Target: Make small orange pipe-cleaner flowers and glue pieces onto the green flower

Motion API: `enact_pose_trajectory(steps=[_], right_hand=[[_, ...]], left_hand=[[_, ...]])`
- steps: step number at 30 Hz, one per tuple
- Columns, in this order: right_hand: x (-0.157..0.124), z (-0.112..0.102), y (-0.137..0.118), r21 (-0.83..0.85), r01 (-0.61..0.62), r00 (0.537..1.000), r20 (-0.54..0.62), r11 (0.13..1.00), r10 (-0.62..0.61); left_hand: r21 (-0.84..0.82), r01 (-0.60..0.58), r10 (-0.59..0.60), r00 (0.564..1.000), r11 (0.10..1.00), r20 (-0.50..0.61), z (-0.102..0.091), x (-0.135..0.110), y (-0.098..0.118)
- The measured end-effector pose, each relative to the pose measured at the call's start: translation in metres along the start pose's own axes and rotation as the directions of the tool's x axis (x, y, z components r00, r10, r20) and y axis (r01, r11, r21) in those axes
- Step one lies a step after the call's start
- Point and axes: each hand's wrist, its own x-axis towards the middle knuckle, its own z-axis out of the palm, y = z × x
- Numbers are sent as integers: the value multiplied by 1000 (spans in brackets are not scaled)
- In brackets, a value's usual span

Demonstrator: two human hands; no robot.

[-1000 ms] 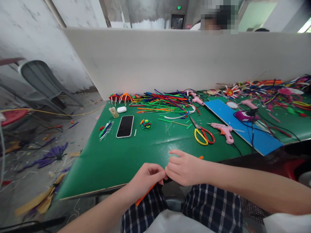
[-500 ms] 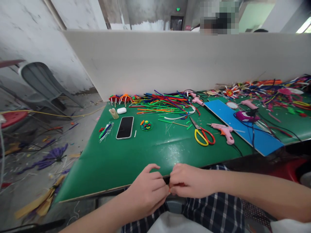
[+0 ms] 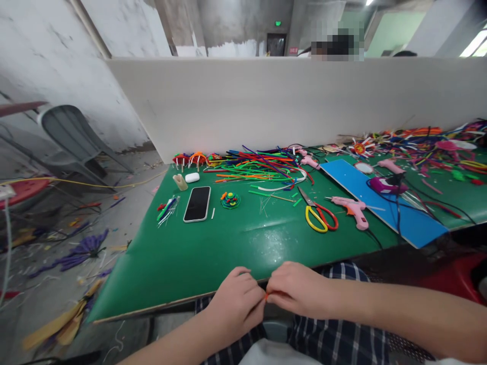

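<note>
My left hand (image 3: pixel 241 300) and my right hand (image 3: pixel 294 288) meet at the table's front edge, above my lap. Between their pinched fingertips shows a bit of orange pipe cleaner (image 3: pixel 267 297); the fingers hide most of it. Further in on the green table (image 3: pixel 213 258) lies a small green coil (image 3: pixel 231 202) dotted with yellow, red and orange. A phone (image 3: pixel 197 204) rests left of it. To the right are scissors (image 3: pixel 317 215) with one yellow and one red handle, their blades apart, and a pink glue gun (image 3: pixel 353 209).
A pile of coloured pipe cleaners (image 3: pixel 262 163) lies along the white partition (image 3: pixel 266 101). A white case (image 3: pixel 192 177) and a bundle of thin stems (image 3: pixel 167 210) sit at left. A blue board (image 3: pixel 384 203) with cables crosses the right side. A grey chair (image 3: pixel 72 134) stands beyond the left edge.
The view has shifted slightly, so the scene sits a little lower. Both hands stay pinched together at the table edge, and slightly more orange shows between them.
</note>
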Motion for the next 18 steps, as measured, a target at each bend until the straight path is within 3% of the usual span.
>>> enact_pose_trajectory(steps=[2, 4, 6, 8, 10, 13, 16, 18], right_hand=[[-2, 5, 2, -161, 64, 996, -46, 985, -72], [-4, 9, 5, -283, 133, 986, -64, 950, -157], [-5, 11, 6, -368, 185, 972, -67, 911, -224], [-6, 12, 5, -430, 214, 962, -62, 877, -265], [-6, 10, 3, -485, 247, 947, -64, 839, -316], [-7, 7, -1, -519, 313, 922, -34, 796, -385], [-9, 3, -4, -442, 352, 928, 49, 825, -370], [-11, 0, -6, -340, 339, 940, 94, 877, -327]], left_hand=[[-184, 212, -201, 977, 960, 78, -1, 2, 4], [-336, 410, -344, 908, 848, 239, -3, 5, 7], [-413, 528, -390, 841, 742, 374, -5, 7, 9], [-429, 556, -397, 822, 712, 409, -5, 8, 10], [-406, 534, -393, 836, 741, 383, -4, 7, 9], [-360, 425, -331, 897, 831, 293, -1, 5, 9], [-264, 198, -153, 971, 944, 181, 1, 3, 9], [-165, 11, 14, 989, 986, 149, 1, 0, 9]])
